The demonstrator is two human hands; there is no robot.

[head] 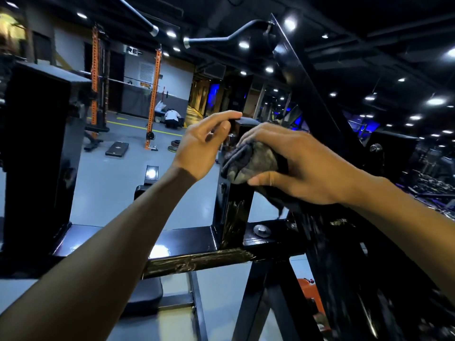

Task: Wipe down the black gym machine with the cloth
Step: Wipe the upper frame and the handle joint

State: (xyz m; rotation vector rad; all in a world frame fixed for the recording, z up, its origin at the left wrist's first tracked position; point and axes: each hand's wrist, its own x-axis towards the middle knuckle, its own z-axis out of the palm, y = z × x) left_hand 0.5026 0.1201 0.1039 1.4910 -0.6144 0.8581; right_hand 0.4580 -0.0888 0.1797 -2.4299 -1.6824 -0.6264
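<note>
Five fingers [258,141] (curled) around cloth [251,163]

Grey gym floor [118,183], glossy, w/ yellow lines at rear. On it: black step platform [117,149], stacked weight plates [173,146] nr base of orange rack upright [152,99], black gym machine frame [187,244] standing in foreground.
</note>
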